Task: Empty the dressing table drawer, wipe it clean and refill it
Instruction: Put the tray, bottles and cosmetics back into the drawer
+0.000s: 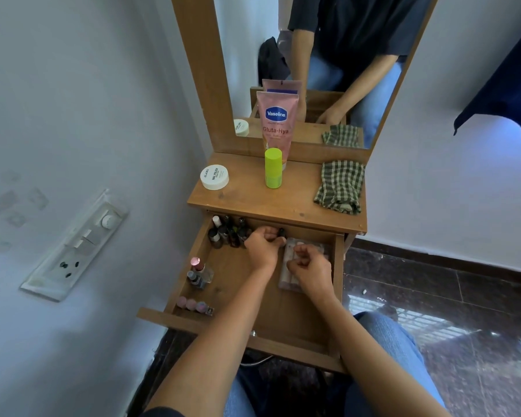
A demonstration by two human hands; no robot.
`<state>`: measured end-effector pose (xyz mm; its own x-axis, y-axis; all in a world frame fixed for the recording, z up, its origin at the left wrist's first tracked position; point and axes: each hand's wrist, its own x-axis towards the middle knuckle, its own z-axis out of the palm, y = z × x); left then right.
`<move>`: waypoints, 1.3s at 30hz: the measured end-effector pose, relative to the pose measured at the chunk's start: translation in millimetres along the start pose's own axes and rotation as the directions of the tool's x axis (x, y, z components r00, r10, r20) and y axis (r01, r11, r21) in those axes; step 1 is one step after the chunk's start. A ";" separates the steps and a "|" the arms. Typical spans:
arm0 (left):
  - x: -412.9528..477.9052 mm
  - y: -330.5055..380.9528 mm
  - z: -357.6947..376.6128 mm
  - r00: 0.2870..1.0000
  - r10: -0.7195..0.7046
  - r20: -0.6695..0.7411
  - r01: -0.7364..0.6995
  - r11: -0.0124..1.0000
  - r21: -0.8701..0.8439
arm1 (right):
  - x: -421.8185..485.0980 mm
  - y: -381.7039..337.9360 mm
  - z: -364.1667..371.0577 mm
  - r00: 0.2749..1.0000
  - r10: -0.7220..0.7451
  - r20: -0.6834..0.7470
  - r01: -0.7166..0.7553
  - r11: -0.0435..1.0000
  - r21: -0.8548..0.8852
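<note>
Head view. Drawer (241, 296) pulled fully out towards the person, both hands inside it at the far end.

Left hand (263, 243): fingers curled, pinching a small dark bottle (282, 233) at its fingertips. The bottle is upright, close to the drawer's back edge.

Right hand (309, 266): just right of the left hand and nearer the person. Fingers curled narrow over a clear packet (283, 279) lying flat on the drawer floor. Cannot tell whether it grips the packet or only rests on it.

Left of the left hand, in the far corner: a tight cluster of dark bottles (226, 233), standing. Further left and nearer the person, against the drawer's side wall: two or three nail-polish bottles (197, 273), then a row of pink-capped bottles (193, 305) near the drawer front.

Beyond both hands, on the table top (253, 200):
- white jar (214, 176), beyond and left of the left hand
- lime-green bottle (273, 167), upright, straight beyond the left hand
- pink tube (277, 124), behind it, standing against the mirror (343, 70)
- checked cloth (340, 185), crumpled, beyond the right hand
</note>
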<state>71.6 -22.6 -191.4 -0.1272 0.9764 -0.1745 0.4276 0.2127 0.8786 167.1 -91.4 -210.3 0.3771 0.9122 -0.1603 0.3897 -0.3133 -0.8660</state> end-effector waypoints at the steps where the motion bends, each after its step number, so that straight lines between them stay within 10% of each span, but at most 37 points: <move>1: 0.1 0.1 0.2 1.000 -0.006 0.001 0.006 1.000 0.002 | -0.8 -0.6 -0.2 1.000 -0.006 0.003 0.006 1.000 -0.007; 7: -7.1 2.5 -10.4 1.000 -0.017 0.024 0.018 0.999 -0.040 | -12.2 -11.6 -5.7 0.988 -0.152 -0.016 0.152 0.988 -0.040; 19: 3.1 50.0 -90.8 0.872 0.383 -0.306 -0.414 0.909 -0.040 | 55.1 -122.7 -25.0 0.929 -0.316 -0.192 0.333 0.941 0.062; 31: 92.3 47.9 -109.9 0.962 0.162 -0.220 -0.125 0.977 0.174 | 109.7 -115.9 12.3 0.951 -0.243 -0.193 0.240 0.970 -0.038; 39: 123.4 42.6 -108.3 0.978 0.139 -0.158 -0.107 0.975 0.193 | 109.2 -103.2 2.1 0.891 -0.453 0.043 0.454 0.880 -0.139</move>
<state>-22.8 103.0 -127.4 -0.2067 0.9782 0.0214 0.6033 0.1102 0.7899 166.3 41.1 -139.4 0.1235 0.9655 0.2293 0.6312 0.1019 -0.7689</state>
